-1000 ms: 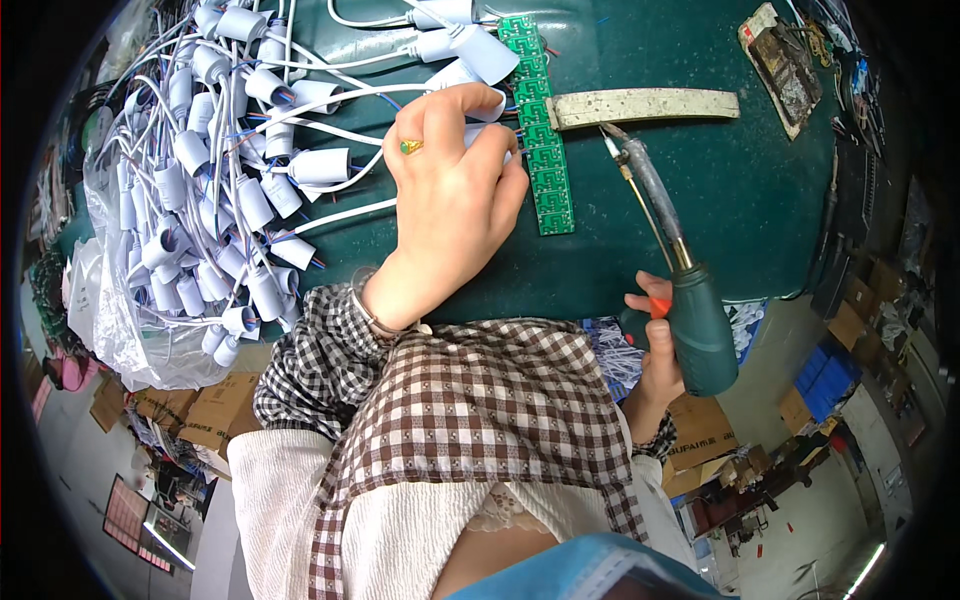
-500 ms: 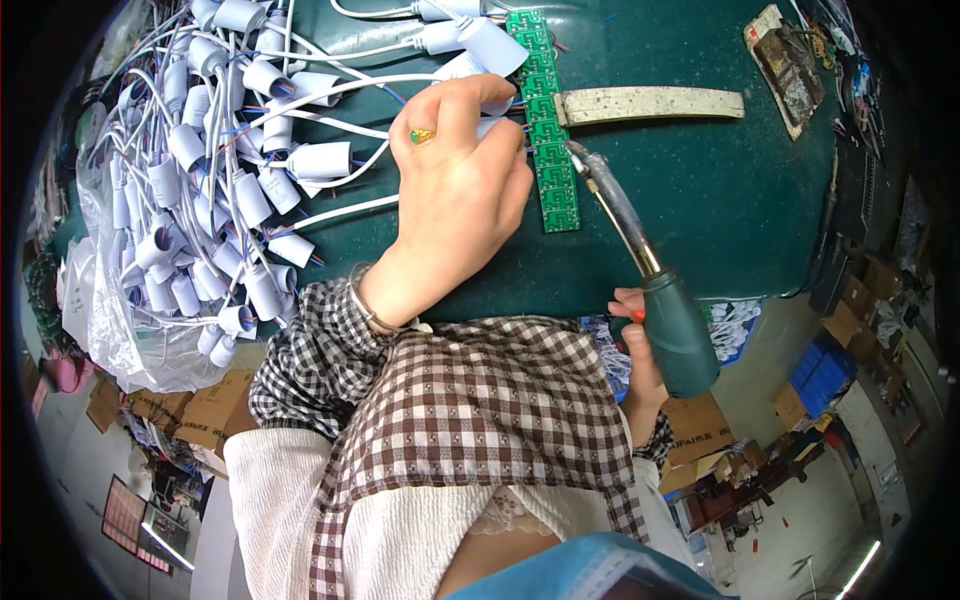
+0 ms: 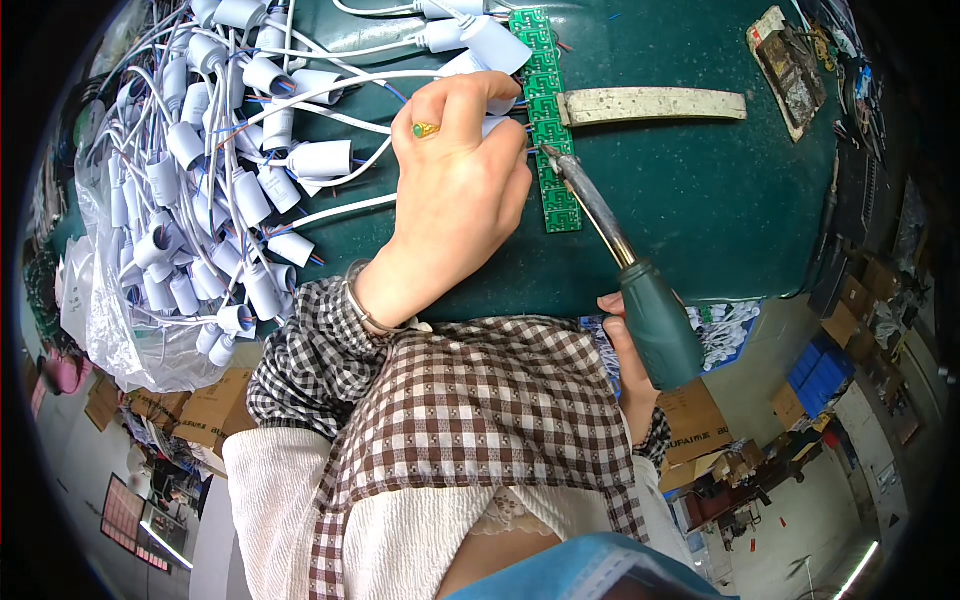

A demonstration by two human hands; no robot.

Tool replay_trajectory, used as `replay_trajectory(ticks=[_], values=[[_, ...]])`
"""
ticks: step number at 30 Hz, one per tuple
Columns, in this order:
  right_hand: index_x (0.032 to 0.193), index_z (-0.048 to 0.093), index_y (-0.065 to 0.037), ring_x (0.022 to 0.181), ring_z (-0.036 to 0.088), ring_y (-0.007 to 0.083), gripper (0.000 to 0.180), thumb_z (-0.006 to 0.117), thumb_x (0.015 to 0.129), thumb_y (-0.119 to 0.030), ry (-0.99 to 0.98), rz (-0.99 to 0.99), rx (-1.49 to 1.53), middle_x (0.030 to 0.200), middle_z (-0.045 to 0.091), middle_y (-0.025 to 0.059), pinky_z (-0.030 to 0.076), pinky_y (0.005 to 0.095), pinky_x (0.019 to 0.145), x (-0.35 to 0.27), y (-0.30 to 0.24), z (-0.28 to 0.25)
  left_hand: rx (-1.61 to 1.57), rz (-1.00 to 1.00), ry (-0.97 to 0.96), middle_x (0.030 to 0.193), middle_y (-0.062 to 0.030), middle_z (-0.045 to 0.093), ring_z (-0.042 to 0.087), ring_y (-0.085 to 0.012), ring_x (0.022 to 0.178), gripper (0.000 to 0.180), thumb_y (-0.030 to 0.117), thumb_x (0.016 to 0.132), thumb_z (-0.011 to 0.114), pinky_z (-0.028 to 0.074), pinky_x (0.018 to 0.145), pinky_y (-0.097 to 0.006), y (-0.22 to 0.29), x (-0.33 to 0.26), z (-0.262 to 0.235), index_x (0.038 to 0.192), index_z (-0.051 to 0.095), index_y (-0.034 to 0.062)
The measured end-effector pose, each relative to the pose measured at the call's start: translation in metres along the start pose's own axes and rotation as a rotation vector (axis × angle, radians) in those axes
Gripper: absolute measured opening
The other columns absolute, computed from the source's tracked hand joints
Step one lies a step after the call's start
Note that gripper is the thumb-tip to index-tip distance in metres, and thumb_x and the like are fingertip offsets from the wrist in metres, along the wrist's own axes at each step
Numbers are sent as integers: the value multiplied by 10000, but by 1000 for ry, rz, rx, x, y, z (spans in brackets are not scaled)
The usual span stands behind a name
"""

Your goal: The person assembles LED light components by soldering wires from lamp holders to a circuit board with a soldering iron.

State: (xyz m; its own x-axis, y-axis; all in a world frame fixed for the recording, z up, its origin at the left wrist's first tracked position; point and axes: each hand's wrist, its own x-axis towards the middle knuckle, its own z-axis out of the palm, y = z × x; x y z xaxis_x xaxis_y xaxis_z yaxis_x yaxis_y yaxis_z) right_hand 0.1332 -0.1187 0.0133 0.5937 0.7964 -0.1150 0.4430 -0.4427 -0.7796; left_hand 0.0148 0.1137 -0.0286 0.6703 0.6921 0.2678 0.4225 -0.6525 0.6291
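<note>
My left hand [image 3: 450,180] is closed at the left edge of a narrow green circuit board panel [image 3: 560,205]. Its fingers pinch the wires of a white lamp holder [image 3: 493,125], mostly hidden behind them; thin wire ends reach onto the board. In my right hand [image 3: 630,365] is a soldering iron [image 3: 655,325] with a dark green handle. The iron's tip touches or hovers just over the board beside those wire ends; I cannot tell which. Other white lamp holders [image 3: 497,45] lie along the board's upper left side, with cables running left.
A large heap of white lamp holders [image 3: 250,200] with cables lies at the left on clear plastic [image 3: 110,335]. A pale flat strip [image 3: 655,105] reaches the board's right edge. A dirty block on a plate [image 3: 785,75] sits at the far right of the green table [image 3: 720,220].
The soldering iron has moved left and slightly down, bringing its tip from the board's right edge onto its pads. My left hand has barely moved.
</note>
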Motion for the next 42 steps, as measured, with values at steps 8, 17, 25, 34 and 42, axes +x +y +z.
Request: replay_trajectory(ticks=[8,17,25,34,42], values=[[1015,744,-15,809,701,295,419,900,740,-291,-8,-24,0,987,739,147,557,389,754,0,4,3,10,1,7,1273,-84,575,488,-323,1188,112,46,712,690,340,1018,-502,0,0,1,817,661,21],[1069,730,-10,846,711,324,446,897,747,-270,3,-28,-25,1038,731,188,566,414,760,-3,7,8,30,16,13,1269,-87,575,488,-314,1198,109,50,715,688,333,1016,-498,-2,-3,2,813,656,19],[1163,654,48,962,691,299,393,780,866,-176,-59,-55,51,1031,705,138,579,393,830,-3,2,-4,33,23,-1,1268,-85,575,488,-308,1201,114,46,710,687,336,1011,-494,-2,-1,0,816,659,13],[1025,749,-6,796,684,268,378,869,773,-260,6,-18,88,944,749,111,535,362,717,-1,3,3,86,34,-52,1276,-78,570,494,-341,1170,114,45,759,709,387,951,-474,-1,0,-5,867,671,47],[970,758,-24,790,683,269,355,874,763,-288,5,-5,64,964,745,115,538,371,709,-1,3,6,78,42,-59,1276,-80,569,492,-343,1183,103,49,767,709,380,963,-471,-1,2,-4,864,674,47]])
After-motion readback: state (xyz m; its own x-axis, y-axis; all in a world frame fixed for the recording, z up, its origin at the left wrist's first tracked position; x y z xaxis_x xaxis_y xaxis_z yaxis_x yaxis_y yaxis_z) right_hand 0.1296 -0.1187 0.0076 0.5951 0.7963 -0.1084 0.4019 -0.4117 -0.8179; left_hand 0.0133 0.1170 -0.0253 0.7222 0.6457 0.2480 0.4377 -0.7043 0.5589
